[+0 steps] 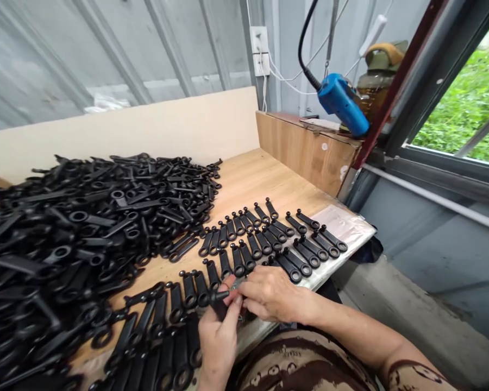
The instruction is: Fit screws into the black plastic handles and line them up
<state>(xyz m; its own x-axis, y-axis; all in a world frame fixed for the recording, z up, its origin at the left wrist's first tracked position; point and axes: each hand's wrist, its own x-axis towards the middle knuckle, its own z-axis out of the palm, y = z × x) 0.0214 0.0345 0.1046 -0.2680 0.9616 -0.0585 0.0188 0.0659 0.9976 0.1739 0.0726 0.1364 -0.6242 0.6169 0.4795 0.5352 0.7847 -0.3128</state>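
My left hand [219,341] is shut on a black ring-ended part [219,298], which stands up between its thumb and fingers. My right hand [269,293] sits just beyond it, its fingertips pinching the same part beside a small silver glint. Rows of similar black parts [285,244] lie side by side on the wooden table [244,184], close to both hands. A large loose heap of these parts [77,244] fills the left side. The hands hide the parts directly beneath them.
A clear plastic sheet [342,225] lies at the table's right corner. Behind stands a cream board [126,130], and a wooden box [305,146] sits at the back right. A blue corded tool [342,103] hangs above it, near a bottle [375,81] and a window [464,103].
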